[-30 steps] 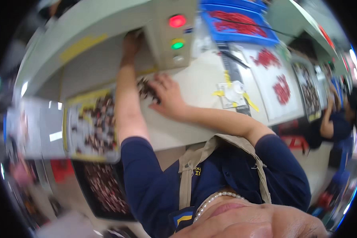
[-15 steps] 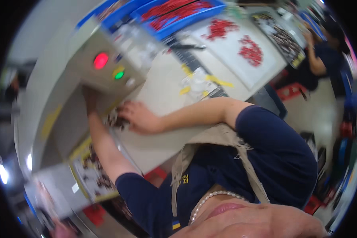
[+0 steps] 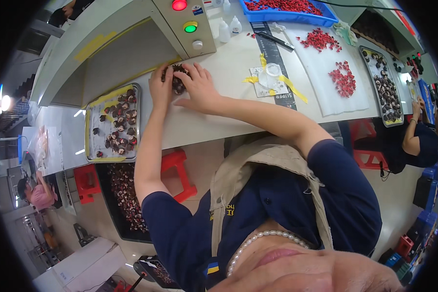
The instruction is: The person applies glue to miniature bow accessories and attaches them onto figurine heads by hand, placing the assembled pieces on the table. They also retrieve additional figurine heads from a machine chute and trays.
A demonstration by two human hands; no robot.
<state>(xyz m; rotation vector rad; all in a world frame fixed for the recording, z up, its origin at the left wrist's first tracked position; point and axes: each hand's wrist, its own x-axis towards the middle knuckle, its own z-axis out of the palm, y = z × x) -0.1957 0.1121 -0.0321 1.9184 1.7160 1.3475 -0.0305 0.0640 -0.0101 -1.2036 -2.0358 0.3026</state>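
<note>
Between my two hands sits a small heap of dark brown pieces [image 3: 179,85] with pale flecks, on the light worktop in front of the machine's opening. My left hand [image 3: 159,88] lies along the heap's left side, fingers stretched forward and touching it. Over its right side reaches my right hand [image 3: 200,91], with fingers spread and thumb apart. Parts of the heap are hidden under the fingers. Beside my left forearm, a metal tray [image 3: 93,147] with yellow tape at its edges holds many similar brown pieces, some with red.
The machine housing [image 3: 126,29] bears a red light [image 3: 179,5] and a green button [image 3: 191,27]. Rightward lie a white taped-down cup [image 3: 270,74], a black pen-like tool [image 3: 276,41], white bottles [image 3: 224,31], red pieces [image 3: 343,80], a blue bin [image 3: 297,18] and another tray [image 3: 393,121]. People sit at both sides.
My left hand has come out of the machine's opening and now lies against the heap. The right hand has shifted onto the heap's other side. The whole view has swung round.
</note>
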